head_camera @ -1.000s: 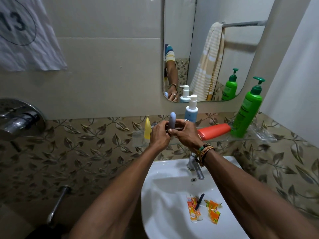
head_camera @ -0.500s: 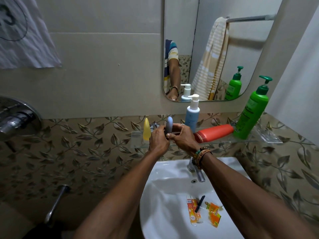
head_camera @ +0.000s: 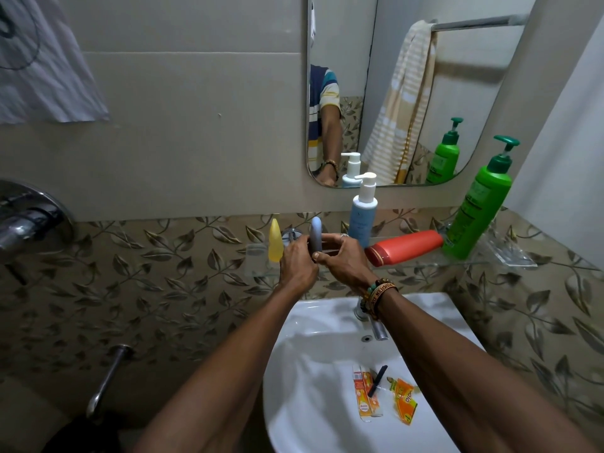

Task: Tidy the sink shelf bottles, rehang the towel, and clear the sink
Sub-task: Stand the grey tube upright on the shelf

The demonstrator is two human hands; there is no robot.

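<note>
left hand [head_camera: 297,260] gripping upright grey tube [head_camera: 316,233], right hand [head_camera: 344,262] pinching its lower end

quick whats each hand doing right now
Left hand: grips the grey tube.
Right hand: pinches the same grey tube.

Glass shelf [head_camera: 421,261]: yellow tube [head_camera: 275,240], blue pump [head_camera: 361,217], orange bottle [head_camera: 405,246] flat, green pump [head_camera: 475,210].

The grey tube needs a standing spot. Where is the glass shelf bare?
The shelf is bare between the yellow tube and the blue pump bottle, where the grey tube is held, and at its right end past the green pump bottle. The lying orange bottle crowds the stretch between the pumps.
</note>
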